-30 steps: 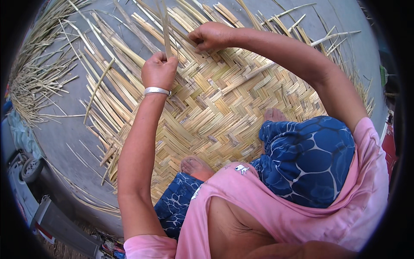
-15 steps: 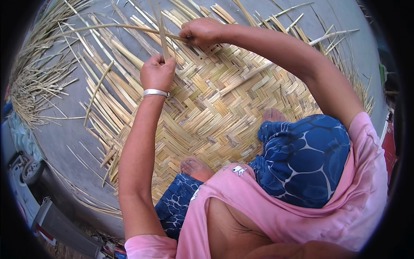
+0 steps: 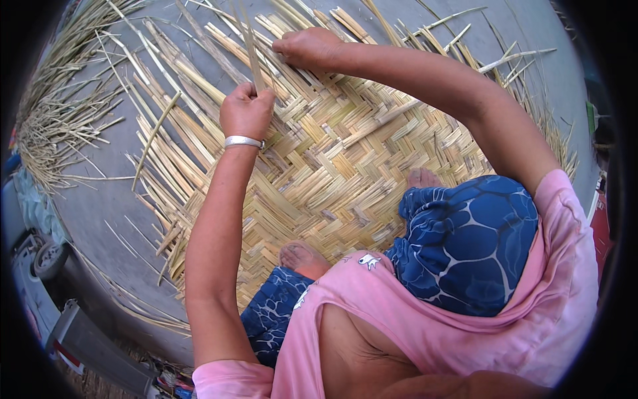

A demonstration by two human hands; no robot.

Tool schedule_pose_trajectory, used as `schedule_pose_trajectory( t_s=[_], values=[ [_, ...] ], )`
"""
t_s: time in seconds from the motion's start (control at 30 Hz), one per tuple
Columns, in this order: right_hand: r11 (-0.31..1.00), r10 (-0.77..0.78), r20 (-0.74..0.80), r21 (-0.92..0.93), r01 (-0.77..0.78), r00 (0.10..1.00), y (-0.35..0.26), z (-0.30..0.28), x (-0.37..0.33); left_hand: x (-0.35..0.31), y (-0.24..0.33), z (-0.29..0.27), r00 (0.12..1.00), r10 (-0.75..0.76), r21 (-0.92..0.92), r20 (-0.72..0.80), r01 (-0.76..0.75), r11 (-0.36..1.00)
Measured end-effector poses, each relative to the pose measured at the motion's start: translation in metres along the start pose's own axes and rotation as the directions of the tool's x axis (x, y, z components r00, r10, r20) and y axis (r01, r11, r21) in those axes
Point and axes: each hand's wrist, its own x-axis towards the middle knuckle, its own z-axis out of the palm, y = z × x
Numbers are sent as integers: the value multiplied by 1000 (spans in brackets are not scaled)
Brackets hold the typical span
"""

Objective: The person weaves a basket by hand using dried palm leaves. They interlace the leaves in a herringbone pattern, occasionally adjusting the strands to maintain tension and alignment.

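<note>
Left hand (image 3: 247,114) closed in a fist over the mat's far-left part, thumb and fingers tight on thin strips (image 3: 255,66) that stand up from the grip toward the mat's far side. Right hand (image 3: 307,50) over the mat's far edge, fingers curled in, knuckles up; can't tell if it pinches anything, fingertips hidden. Mat (image 3: 325,176) lies flat on the grey floor (image 3: 100,219), under both hands and in front of the body. Left foot (image 3: 302,258) and right foot (image 3: 424,178) both rest on the mat's near part. Progress, judging by the weave: middle and near part done, tight zigzag pattern. Far and left sides look unfinished: loose ends (image 3: 176,133) fan out past the weave, uneven lengths, gaps between them, floor showing through. More ragged ends stick out beyond the mat's far-right side. Left to do, by the look of it: fill in those borders and tidy the ends. One pale stick (image 3: 382,123) lies slantwise on top of the mat, right of its middle. Pile of thin stalks (image 3: 56,146) on the floor, left of the mat, apart from the weave.
</note>
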Motion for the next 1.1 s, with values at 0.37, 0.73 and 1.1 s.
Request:
schedule_pose_trajectory(
  t_s=[0.37, 0.73, 1.1],
  values=[
    [987, 41, 171, 148, -67, 984, -30, -17, 32, 1, 3, -1, 999, 23, -62, -31, -25, 998],
    [962, 159, 297, 169, -215, 942, -19, -13, 22, -1, 9, -2, 1000, 15, -114, -18, -17, 993],
    [605, 272, 534, 553, -573, 801, -11, -5, 20, 7, 6, 5, 992, -110, -113, -60, 103, 988]
  ],
)
